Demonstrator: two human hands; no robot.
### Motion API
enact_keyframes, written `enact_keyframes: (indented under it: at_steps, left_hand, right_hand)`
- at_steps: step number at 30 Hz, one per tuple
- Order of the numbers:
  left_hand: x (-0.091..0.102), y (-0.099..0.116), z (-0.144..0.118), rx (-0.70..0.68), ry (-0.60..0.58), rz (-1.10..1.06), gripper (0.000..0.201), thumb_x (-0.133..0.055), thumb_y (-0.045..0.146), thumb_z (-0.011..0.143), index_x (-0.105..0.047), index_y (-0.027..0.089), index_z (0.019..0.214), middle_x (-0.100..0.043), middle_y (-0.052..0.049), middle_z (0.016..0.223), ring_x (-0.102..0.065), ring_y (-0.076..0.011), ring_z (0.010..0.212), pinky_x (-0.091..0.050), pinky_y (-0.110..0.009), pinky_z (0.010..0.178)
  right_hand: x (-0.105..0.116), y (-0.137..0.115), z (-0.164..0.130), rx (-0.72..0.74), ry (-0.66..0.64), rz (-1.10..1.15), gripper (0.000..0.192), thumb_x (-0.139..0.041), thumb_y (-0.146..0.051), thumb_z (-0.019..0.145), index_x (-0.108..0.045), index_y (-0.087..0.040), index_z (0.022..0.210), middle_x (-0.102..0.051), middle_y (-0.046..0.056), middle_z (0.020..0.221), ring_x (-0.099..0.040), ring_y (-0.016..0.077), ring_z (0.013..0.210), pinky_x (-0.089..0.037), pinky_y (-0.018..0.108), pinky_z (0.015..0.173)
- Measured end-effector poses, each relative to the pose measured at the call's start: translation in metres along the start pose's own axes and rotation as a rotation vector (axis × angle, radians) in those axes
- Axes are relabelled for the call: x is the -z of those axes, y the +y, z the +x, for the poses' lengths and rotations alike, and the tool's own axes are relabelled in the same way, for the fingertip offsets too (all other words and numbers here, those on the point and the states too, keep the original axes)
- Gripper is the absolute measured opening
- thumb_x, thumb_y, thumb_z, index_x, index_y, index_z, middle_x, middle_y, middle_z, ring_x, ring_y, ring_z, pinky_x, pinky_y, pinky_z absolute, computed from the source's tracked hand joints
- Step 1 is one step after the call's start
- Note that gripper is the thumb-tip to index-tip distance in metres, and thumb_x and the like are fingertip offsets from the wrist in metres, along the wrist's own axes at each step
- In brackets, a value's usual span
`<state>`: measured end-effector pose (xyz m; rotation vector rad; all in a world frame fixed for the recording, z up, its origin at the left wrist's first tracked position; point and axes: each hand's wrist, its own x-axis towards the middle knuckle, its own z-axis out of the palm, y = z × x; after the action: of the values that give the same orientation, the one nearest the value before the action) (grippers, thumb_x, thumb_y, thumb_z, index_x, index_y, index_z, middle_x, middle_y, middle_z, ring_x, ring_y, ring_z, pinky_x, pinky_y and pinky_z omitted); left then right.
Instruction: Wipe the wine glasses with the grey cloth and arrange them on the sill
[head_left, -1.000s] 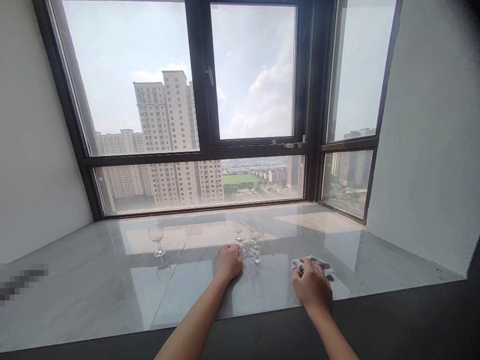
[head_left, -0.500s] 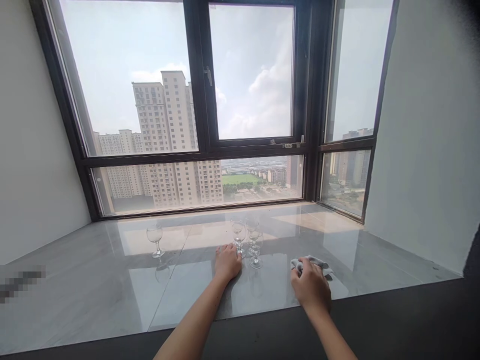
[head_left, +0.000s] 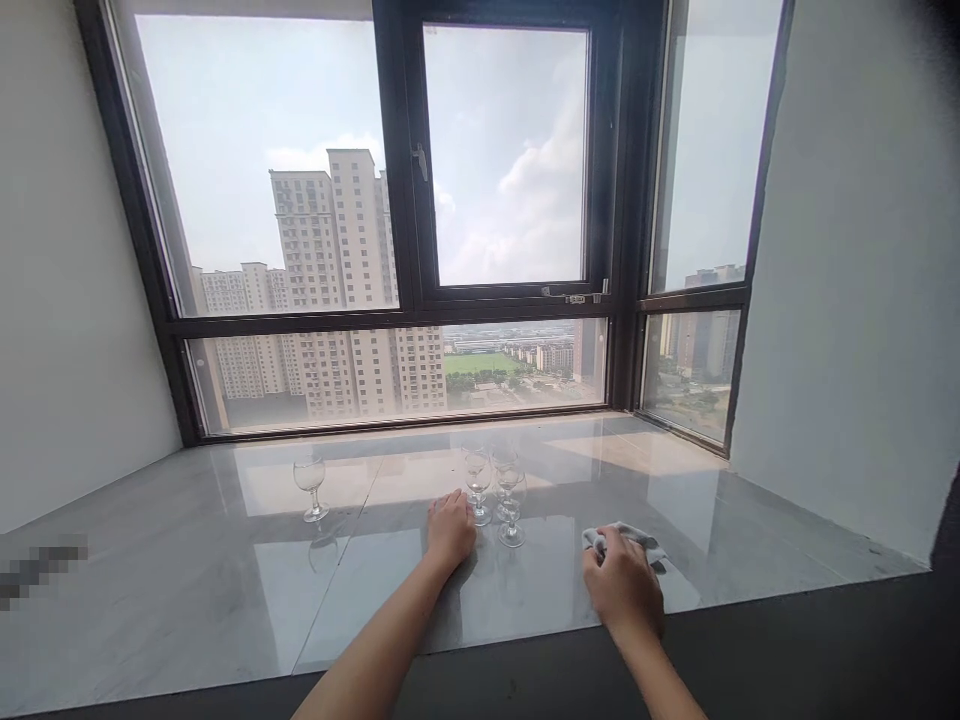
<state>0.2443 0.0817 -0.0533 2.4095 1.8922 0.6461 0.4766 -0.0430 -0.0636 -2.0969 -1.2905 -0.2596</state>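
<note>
My left hand lies on the glossy sill with its fingers stretched forward and nothing visible in them. Just right of its fingertips stands a clear stemmed glass. Close to that one are a front stemmed glass and another glass partly hidden behind it. All of them are upright. Further right, my right hand is closed over a crumpled grey-white cloth near the sill's front edge. A lone stemmed glass stands upright to the left, apart from both hands.
The grey tiled sill reaches back to a dark-framed window with a handle and a latch. White walls close in both sides. A blurred patch lies at the far left. The sill's front edge drops off before me.
My left hand has shifted slightly left, a little away from the nearest glass. My right hand stays on the cloth. The whole view has tilted up slightly.
</note>
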Motion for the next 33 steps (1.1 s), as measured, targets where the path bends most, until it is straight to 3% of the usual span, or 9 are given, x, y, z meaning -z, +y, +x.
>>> enact_keyframes:
  at_steps: [4,8,12,15,18,22,26,33]
  left_hand:
    - [0.016,-0.029,0.004,0.042,0.028,0.014,0.04,-0.036,0.026,0.091,-0.055,0.023,0.126,-0.05,-0.007,0.141,-0.042,-0.0186,0.131,-0.022,-0.035,0.113]
    - [0.044,-0.087,0.0,0.137,0.057,0.075,0.036,-0.034,0.027,0.091,-0.06,0.022,0.116,-0.056,-0.006,0.132,-0.048,-0.0183,0.122,-0.027,-0.032,0.109]
    - [0.069,-0.149,-0.012,0.321,0.096,0.152,0.031,-0.037,0.029,0.09,-0.063,0.021,0.104,-0.054,-0.008,0.13,-0.046,-0.0234,0.122,-0.028,-0.037,0.108]
    - [0.075,-0.179,-0.014,0.534,0.132,0.166,0.034,-0.035,0.036,0.09,-0.061,0.021,0.107,-0.047,-0.011,0.135,-0.042,-0.0303,0.125,-0.034,-0.043,0.103]
    - [0.078,-0.192,-0.007,0.644,0.146,0.161,0.035,-0.035,0.041,0.089,-0.059,0.025,0.108,-0.05,-0.011,0.128,-0.043,-0.0307,0.122,-0.035,-0.044,0.101]
    - [0.085,-0.199,0.002,0.676,0.16,0.165,0.034,-0.038,0.042,0.084,-0.059,0.025,0.105,-0.049,-0.013,0.126,-0.041,-0.0325,0.122,-0.029,-0.046,0.103]
    - [0.091,-0.211,0.003,0.733,0.132,0.151,0.035,-0.038,0.041,0.082,-0.061,0.024,0.101,-0.05,-0.013,0.12,-0.045,-0.0342,0.115,-0.033,-0.046,0.097]
    - [0.09,-0.24,0.008,0.708,0.029,0.103,0.051,-0.048,0.042,0.075,-0.057,0.022,0.12,-0.049,-0.014,0.13,-0.048,-0.0374,0.112,-0.039,-0.046,0.087]
  right_hand:
    - [0.0,0.0,0.0,-0.008,0.003,-0.01,0.023,-0.045,-0.023,0.084,-0.058,-0.019,0.102,-0.065,0.008,0.104,-0.054,0.0238,0.107,-0.039,0.032,0.082]
    - [-0.003,0.002,0.0,-0.011,0.011,-0.019,0.022,-0.046,-0.023,0.084,-0.057,-0.02,0.102,-0.065,0.008,0.105,-0.054,0.0241,0.107,-0.039,0.032,0.08]
    - [-0.005,0.003,0.001,-0.011,-0.001,-0.025,0.022,-0.047,-0.024,0.083,-0.057,-0.02,0.102,-0.065,0.008,0.104,-0.054,0.0242,0.106,-0.039,0.032,0.08]
    - [-0.004,0.002,0.001,-0.016,0.0,-0.024,0.022,-0.048,-0.024,0.083,-0.057,-0.02,0.102,-0.065,0.008,0.104,-0.054,0.0243,0.105,-0.038,0.032,0.081]
    - [-0.001,0.0,0.001,-0.024,-0.011,-0.012,0.021,-0.047,-0.023,0.083,-0.057,-0.02,0.102,-0.065,0.008,0.104,-0.055,0.0244,0.105,-0.039,0.032,0.08]
    - [0.001,-0.001,0.001,-0.028,-0.025,-0.002,0.021,-0.047,-0.024,0.084,-0.057,-0.019,0.102,-0.065,0.009,0.104,-0.055,0.0248,0.104,-0.039,0.033,0.079]
    - [0.002,-0.001,0.0,-0.029,-0.025,-0.005,0.022,-0.047,-0.024,0.084,-0.058,-0.019,0.103,-0.065,0.009,0.105,-0.055,0.0251,0.106,-0.039,0.033,0.081]
    - [0.001,-0.001,0.0,-0.028,-0.013,0.002,0.024,-0.045,-0.024,0.084,-0.058,-0.019,0.104,-0.065,0.009,0.107,-0.054,0.0249,0.108,-0.038,0.033,0.081]
